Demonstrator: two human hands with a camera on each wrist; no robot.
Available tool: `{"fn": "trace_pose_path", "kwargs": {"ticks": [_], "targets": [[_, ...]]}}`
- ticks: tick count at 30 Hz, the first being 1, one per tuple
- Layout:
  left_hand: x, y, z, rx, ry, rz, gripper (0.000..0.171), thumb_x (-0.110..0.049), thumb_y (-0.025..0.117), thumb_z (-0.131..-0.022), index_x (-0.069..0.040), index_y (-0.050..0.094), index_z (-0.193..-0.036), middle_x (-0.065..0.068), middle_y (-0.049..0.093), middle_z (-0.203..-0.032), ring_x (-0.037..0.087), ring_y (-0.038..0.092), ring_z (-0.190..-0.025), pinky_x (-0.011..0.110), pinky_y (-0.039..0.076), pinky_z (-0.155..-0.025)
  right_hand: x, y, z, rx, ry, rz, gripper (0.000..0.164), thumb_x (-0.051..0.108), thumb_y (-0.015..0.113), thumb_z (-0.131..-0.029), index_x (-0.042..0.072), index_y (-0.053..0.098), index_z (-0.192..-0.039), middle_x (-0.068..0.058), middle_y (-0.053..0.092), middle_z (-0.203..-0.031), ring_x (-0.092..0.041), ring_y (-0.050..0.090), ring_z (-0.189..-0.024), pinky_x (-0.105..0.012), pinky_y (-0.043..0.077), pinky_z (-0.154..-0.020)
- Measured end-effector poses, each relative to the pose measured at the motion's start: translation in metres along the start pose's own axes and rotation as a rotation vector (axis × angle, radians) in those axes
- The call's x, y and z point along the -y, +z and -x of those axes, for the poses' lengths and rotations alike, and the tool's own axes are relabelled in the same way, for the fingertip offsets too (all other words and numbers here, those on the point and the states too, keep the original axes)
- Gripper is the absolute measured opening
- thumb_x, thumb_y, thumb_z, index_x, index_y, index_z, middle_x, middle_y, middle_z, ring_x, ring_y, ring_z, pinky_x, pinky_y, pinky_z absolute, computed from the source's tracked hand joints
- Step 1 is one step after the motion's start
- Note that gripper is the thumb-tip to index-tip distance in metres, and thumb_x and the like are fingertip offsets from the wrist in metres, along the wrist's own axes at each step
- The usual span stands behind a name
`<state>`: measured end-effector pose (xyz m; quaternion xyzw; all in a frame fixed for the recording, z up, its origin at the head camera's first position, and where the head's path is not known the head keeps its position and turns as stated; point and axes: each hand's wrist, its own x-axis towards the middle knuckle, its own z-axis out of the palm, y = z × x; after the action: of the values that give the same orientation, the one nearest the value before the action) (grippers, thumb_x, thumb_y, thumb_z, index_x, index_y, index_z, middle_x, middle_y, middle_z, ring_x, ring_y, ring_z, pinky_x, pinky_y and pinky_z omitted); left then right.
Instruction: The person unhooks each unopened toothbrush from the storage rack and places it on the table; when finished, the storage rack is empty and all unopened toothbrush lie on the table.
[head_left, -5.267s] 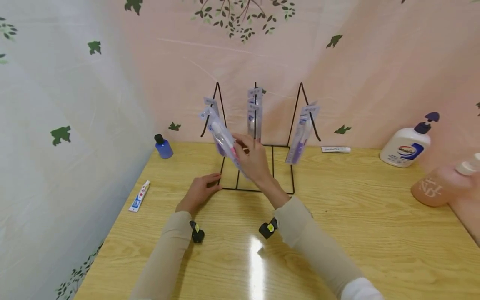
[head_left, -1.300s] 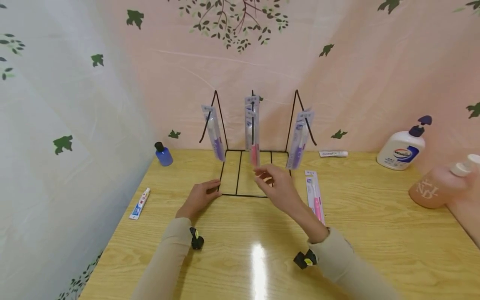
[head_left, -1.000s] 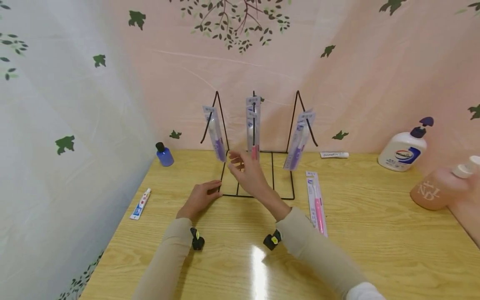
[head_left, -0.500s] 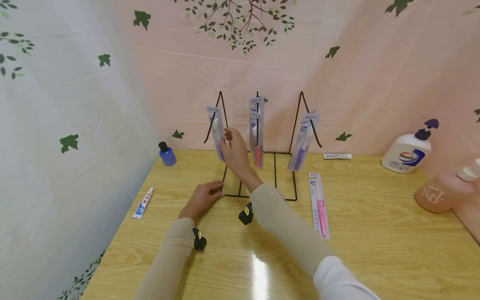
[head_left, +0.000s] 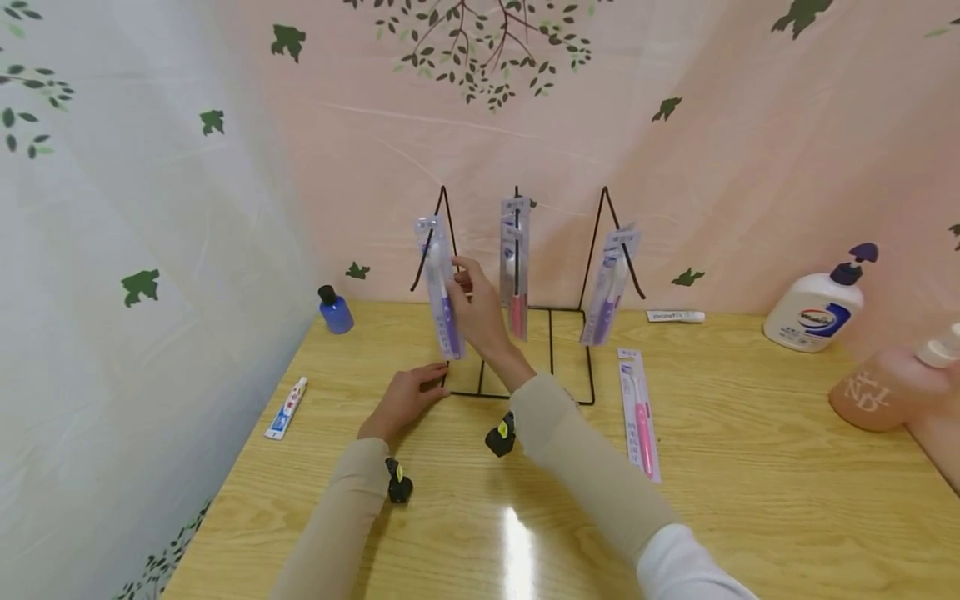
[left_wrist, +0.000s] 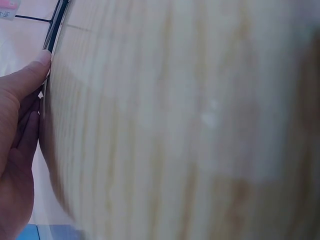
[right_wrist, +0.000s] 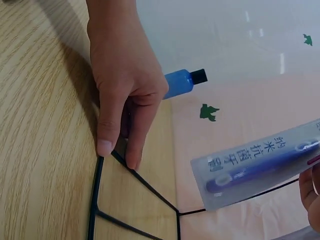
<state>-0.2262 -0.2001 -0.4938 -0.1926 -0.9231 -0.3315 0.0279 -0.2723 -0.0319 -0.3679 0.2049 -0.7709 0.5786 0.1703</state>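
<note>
A black wire display rack (head_left: 551, 350) stands on the table with packaged toothbrushes on its hooks. My right hand (head_left: 483, 312) pinches the edge of a packaged purple toothbrush (head_left: 446, 312), whose card top is still at the left hook. In the right wrist view this toothbrush (right_wrist: 250, 167) slants across the lower right. My left hand (head_left: 405, 400) holds the front left corner of the rack's base, thumb and fingers at the wires (right_wrist: 97, 185). Pink packaged toothbrushes (head_left: 517, 312) hang on the middle hook, and a purple one (head_left: 606, 300) on the right hook.
A packaged pink toothbrush (head_left: 641, 417) lies on the table right of the rack. Around the edges are a blue bottle (head_left: 336, 312), a toothpaste tube (head_left: 287, 408), a small white tube (head_left: 675, 317), a white pump bottle (head_left: 813, 312) and a peach pump bottle (head_left: 881, 387).
The pink toothbrush once in my right hand now lies on the table at right. My right hand has moved back to the left hook and taken hold of the purple toothbrush, which has come forward.
</note>
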Motion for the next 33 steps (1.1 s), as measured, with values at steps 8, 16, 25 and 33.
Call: {"fn": "trace_pose_path", "kwargs": {"ticks": [8, 16, 25, 33], "targets": [[0.003, 0.001, -0.001, 0.021, -0.020, -0.001, 0.045, -0.024, 0.067, -0.091, -0.006, 0.059, -0.131, 0.008, 0.056, -0.137, 0.029, 0.051, -0.128, 0.044, 0.042, -0.108, 0.010, -0.021, 0.009, -0.019, -0.061, 0.018, 0.035, 0.006, 0.055, -0.096, 0.007, 0.059, -0.131, -0.016, 0.069, -0.092, -0.024, 0.068, -0.074, -0.027, 0.058, -0.063], [0.005, 0.001, -0.002, 0.026, -0.017, -0.025, 0.045, -0.025, 0.067, -0.091, -0.007, 0.059, -0.131, 0.006, 0.056, -0.138, 0.028, 0.051, -0.129, 0.043, 0.041, -0.108, 0.024, -0.040, 0.025, 0.078, -0.048, 0.090, 0.036, 0.011, 0.057, -0.096, 0.011, 0.058, -0.133, -0.012, 0.069, -0.098, -0.020, 0.068, -0.081, -0.025, 0.058, -0.069], [0.002, 0.001, 0.000, 0.004, -0.002, 0.002, 0.044, -0.021, 0.068, -0.090, -0.004, 0.060, -0.130, 0.010, 0.057, -0.136, 0.032, 0.051, -0.127, 0.048, 0.042, -0.107, 0.037, -0.056, 0.044, 0.221, -0.042, 0.100, 0.037, 0.014, 0.054, -0.098, 0.012, 0.057, -0.135, -0.012, 0.070, -0.105, -0.018, 0.066, -0.078, -0.024, 0.055, -0.063], [-0.001, 0.000, 0.001, -0.014, 0.018, 0.006, 0.044, -0.018, 0.068, -0.089, -0.002, 0.060, -0.128, 0.012, 0.058, -0.134, 0.033, 0.053, -0.125, 0.047, 0.043, -0.106, 0.047, -0.062, 0.056, 0.254, -0.055, 0.104, 0.035, 0.012, 0.057, -0.097, 0.013, 0.060, -0.132, -0.009, 0.070, -0.100, -0.016, 0.066, -0.078, -0.023, 0.056, -0.067]]}}
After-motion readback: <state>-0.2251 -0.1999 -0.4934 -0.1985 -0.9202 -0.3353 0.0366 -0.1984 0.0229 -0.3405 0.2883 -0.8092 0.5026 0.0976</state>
